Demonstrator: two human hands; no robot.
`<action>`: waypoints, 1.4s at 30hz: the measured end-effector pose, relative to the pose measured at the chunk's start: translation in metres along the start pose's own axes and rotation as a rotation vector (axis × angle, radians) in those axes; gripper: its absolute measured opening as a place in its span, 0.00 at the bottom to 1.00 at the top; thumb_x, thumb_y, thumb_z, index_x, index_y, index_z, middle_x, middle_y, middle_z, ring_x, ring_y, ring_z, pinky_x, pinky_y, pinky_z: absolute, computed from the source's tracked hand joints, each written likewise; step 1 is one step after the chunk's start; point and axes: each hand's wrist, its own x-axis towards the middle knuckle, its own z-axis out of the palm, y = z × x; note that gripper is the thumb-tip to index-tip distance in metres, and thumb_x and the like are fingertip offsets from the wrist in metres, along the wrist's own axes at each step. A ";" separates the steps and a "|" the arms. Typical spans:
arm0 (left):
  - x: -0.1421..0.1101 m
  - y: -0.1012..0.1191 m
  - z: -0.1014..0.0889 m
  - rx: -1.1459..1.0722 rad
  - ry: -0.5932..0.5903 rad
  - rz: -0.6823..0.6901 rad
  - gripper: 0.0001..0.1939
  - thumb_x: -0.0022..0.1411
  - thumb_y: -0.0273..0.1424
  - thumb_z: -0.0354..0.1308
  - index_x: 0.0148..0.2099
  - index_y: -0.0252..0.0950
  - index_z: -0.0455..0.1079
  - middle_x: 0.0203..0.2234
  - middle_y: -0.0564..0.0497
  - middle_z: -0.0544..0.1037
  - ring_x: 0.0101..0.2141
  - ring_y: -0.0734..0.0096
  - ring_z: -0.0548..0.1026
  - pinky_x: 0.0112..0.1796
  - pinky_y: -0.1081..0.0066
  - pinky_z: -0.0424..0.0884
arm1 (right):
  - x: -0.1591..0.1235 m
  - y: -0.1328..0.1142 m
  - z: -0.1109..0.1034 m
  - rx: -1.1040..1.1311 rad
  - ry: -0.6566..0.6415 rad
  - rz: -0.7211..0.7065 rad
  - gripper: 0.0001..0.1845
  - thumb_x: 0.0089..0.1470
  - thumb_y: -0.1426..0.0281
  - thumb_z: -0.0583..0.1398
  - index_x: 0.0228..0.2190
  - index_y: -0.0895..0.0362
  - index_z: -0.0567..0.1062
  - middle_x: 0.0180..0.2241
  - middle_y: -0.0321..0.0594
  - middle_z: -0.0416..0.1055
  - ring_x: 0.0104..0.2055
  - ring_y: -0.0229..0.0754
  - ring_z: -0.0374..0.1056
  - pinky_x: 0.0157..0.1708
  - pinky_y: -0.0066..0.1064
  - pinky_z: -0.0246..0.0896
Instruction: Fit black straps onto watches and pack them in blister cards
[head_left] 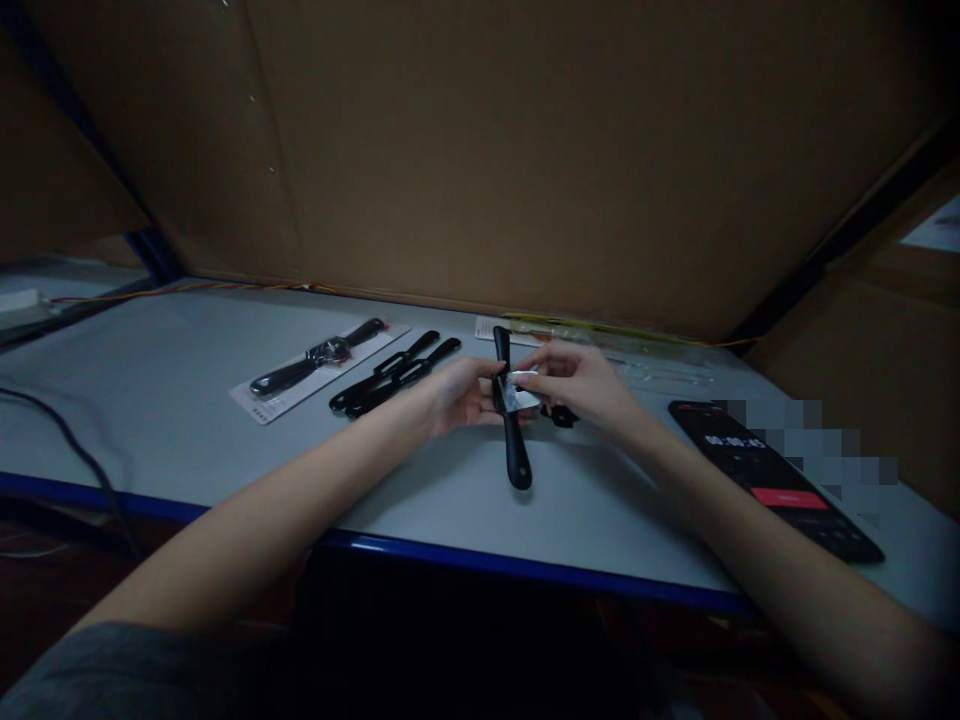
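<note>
My left hand [460, 394] holds a black silicone watch strap [513, 448] upright near its top, with the long end resting towards the table. My right hand [577, 385] pinches a small silvery film piece [523, 392] against the strap's middle. A small black part [559, 416] lies on the table just under my right hand. To the left are a loose pair of black straps [395, 375] and a black strap on a white backing card [319, 365].
A phone [769, 474] showing a timer lies at the right on the grey table [157, 400], which has a blue front edge [465, 558]. Cardboard walls [480, 140] rise behind it. Clear plastic packaging [660, 368] and coloured wires lie along the back, and a dark cable [75, 450] crosses the left.
</note>
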 end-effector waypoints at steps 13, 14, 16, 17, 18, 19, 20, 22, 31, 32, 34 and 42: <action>-0.004 -0.004 0.007 -0.038 0.020 0.012 0.12 0.61 0.27 0.44 0.42 0.27 0.65 0.25 0.47 0.74 0.30 0.68 0.75 0.40 0.64 0.70 | 0.001 -0.001 -0.004 0.045 -0.016 0.052 0.18 0.39 0.62 0.65 0.31 0.58 0.67 0.13 0.25 0.57 0.14 0.29 0.52 0.15 0.24 0.44; -0.004 -0.004 0.008 -0.036 0.021 0.014 0.12 0.62 0.27 0.44 0.42 0.28 0.65 0.24 0.48 0.73 0.29 0.68 0.75 0.41 0.64 0.70 | 0.000 -0.001 -0.002 0.047 -0.017 0.060 0.19 0.39 0.62 0.65 0.31 0.57 0.67 0.13 0.24 0.57 0.14 0.28 0.51 0.14 0.24 0.44; -0.005 -0.004 0.009 -0.037 0.031 0.019 0.11 0.62 0.27 0.44 0.42 0.28 0.65 0.23 0.49 0.73 0.28 0.69 0.75 0.40 0.63 0.70 | -0.001 0.000 0.002 0.046 -0.015 0.052 0.20 0.39 0.62 0.65 0.32 0.57 0.66 0.13 0.23 0.56 0.14 0.29 0.52 0.14 0.23 0.44; -0.005 -0.005 0.010 -0.038 0.037 0.025 0.11 0.62 0.27 0.45 0.42 0.28 0.65 0.22 0.50 0.73 0.27 0.69 0.75 0.40 0.64 0.71 | -0.002 0.001 0.004 0.043 -0.011 0.037 0.21 0.39 0.61 0.65 0.33 0.56 0.65 0.13 0.23 0.56 0.14 0.29 0.52 0.14 0.23 0.44; -0.006 -0.005 0.011 -0.036 0.044 0.034 0.10 0.62 0.26 0.45 0.42 0.28 0.65 0.21 0.50 0.73 0.26 0.70 0.75 0.39 0.65 0.71 | -0.002 0.003 0.006 0.041 -0.010 0.018 0.22 0.40 0.61 0.65 0.35 0.56 0.65 0.13 0.23 0.56 0.14 0.30 0.53 0.14 0.23 0.45; -0.007 -0.005 0.012 -0.031 0.044 0.043 0.09 0.62 0.25 0.46 0.41 0.28 0.65 0.21 0.50 0.73 0.26 0.71 0.75 0.38 0.66 0.72 | -0.002 0.004 0.006 0.044 -0.012 0.002 0.23 0.40 0.60 0.65 0.37 0.55 0.64 0.13 0.23 0.57 0.14 0.31 0.55 0.15 0.23 0.46; -0.007 -0.004 0.013 -0.026 0.040 0.057 0.08 0.62 0.25 0.47 0.41 0.27 0.66 0.22 0.49 0.73 0.26 0.71 0.75 0.38 0.67 0.72 | -0.002 0.005 0.005 0.050 -0.020 -0.008 0.24 0.41 0.59 0.64 0.38 0.54 0.63 0.14 0.23 0.58 0.15 0.32 0.56 0.15 0.24 0.47; -0.008 -0.004 0.013 -0.034 0.027 0.085 0.08 0.62 0.26 0.48 0.41 0.27 0.66 0.25 0.46 0.75 0.27 0.71 0.76 0.38 0.68 0.72 | 0.001 0.006 -0.001 0.050 -0.022 -0.003 0.23 0.43 0.57 0.63 0.38 0.54 0.63 0.14 0.25 0.59 0.15 0.33 0.58 0.16 0.24 0.48; -0.002 -0.001 0.003 -0.065 0.155 0.194 0.05 0.58 0.15 0.50 0.37 0.24 0.66 0.31 0.38 0.76 0.32 0.67 0.78 0.35 0.71 0.75 | 0.012 0.018 -0.068 -0.592 -0.273 0.128 0.21 0.39 0.54 0.64 0.30 0.57 0.70 0.23 0.35 0.63 0.24 0.36 0.58 0.22 0.28 0.50; -0.001 -0.001 0.002 -0.067 0.166 0.202 0.06 0.58 0.15 0.50 0.37 0.24 0.66 0.31 0.38 0.76 0.32 0.66 0.78 0.35 0.70 0.76 | 0.011 0.020 -0.069 -0.641 -0.330 0.130 0.22 0.38 0.54 0.64 0.31 0.57 0.70 0.23 0.35 0.63 0.25 0.36 0.59 0.23 0.29 0.51; 0.000 -0.001 0.001 -0.067 0.176 0.217 0.06 0.58 0.15 0.50 0.38 0.24 0.65 0.31 0.38 0.76 0.33 0.65 0.78 0.36 0.68 0.76 | 0.010 0.021 -0.068 -0.695 -0.383 0.063 0.25 0.37 0.53 0.64 0.34 0.56 0.70 0.26 0.36 0.63 0.28 0.38 0.59 0.26 0.29 0.53; -0.002 0.001 0.003 -0.060 0.203 0.148 0.16 0.61 0.22 0.50 0.51 0.20 0.59 0.30 0.38 0.76 0.31 0.65 0.78 0.37 0.67 0.74 | 0.008 0.020 -0.057 -0.745 -0.478 0.002 0.22 0.39 0.52 0.64 0.29 0.58 0.73 0.29 0.39 0.61 0.31 0.39 0.58 0.28 0.31 0.54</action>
